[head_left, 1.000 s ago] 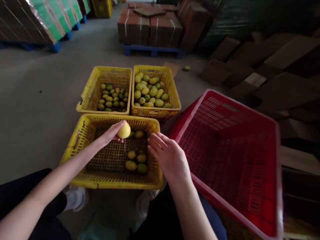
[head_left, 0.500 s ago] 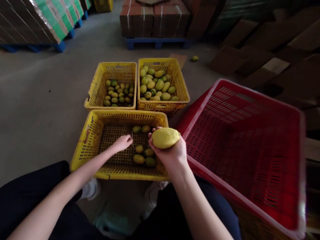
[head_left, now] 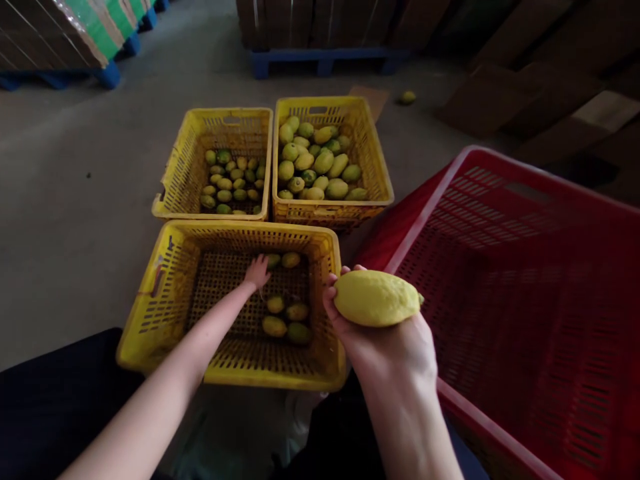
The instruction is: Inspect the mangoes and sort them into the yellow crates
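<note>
From where I stand, the right hand (head_left: pixel 393 347) is palm up, its fingers curled around the side of a big yellow fruit (head_left: pixel 377 298), held above the gap between the near yellow crate (head_left: pixel 155 293) and the red crate (head_left: pixel 520 173), which stands at its three o'clock. The left hand (head_left: pixel 257 272) is down inside the near crate, towards one o'clock from its middle, fingers spread and seemingly empty, right beside a greenish fruit (head_left: pixel 273 261); whether they touch, I can't tell. A second fruit (head_left: pixel 291 260) sits just beyond at three o'clock from that one, and a cluster of four fruits (head_left: pixel 286 320) lies nearer the person, around four o'clock in the crate. To do this well, I'd cup the big fruit low and loosely, fingertips soft against its bumpy skin, and keep it level. The left fingers would do best closing around the greenish fruit's sides, lifting straight up without knocking its neighbour.
</note>
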{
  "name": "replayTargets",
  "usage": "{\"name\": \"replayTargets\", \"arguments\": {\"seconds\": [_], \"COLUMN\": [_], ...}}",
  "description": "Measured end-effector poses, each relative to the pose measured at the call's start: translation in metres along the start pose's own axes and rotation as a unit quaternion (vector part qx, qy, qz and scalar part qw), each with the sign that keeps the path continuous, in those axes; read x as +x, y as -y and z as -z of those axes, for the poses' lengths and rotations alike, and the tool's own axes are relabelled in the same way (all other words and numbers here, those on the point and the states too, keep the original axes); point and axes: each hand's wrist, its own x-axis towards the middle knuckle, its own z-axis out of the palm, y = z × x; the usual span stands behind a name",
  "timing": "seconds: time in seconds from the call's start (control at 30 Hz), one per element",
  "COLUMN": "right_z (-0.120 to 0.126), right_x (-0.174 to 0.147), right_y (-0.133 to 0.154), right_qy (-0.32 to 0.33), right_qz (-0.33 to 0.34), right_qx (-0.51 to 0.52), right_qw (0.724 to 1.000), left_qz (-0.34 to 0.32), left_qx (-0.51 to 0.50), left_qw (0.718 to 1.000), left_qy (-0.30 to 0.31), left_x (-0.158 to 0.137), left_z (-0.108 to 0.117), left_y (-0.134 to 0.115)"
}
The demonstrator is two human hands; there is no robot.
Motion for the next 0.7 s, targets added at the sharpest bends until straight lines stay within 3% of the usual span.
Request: {"name": "replayTargets", "arguments": {"seconds": [0.13,0.37,0.53,0.7], "right_z": [0.0,-0.003,-0.009,-0.01], "right_x": [0.004,0.011,0.012,0.007], "right_y": [0.007,0.006,-0.001,-0.008], "right_qy": [-0.027,-0.017,0.022,0.051], "right_qz": [-0.006,-0.015,-0.03,-0.034], "right_qx": [0.018,-0.008,-0.009,-0.032], "right_qw": [0.999,1.0,0.999,0.998], "left_qz": [-0.043,0.057,0.083,0.094], "left_qx": [0.056,0.086,0.044,-0.077], "left_qw": [0.997,0.993,0.993,0.992], "left_qy": [0.038,0.058,0.075,0.037], "left_x": [0.025,0.015,-0.001,-0.025], "left_z": [-0.005,-0.012,-0.02,-0.035], "left_y": [-0.011,-0.006,0.007,0.02]}}
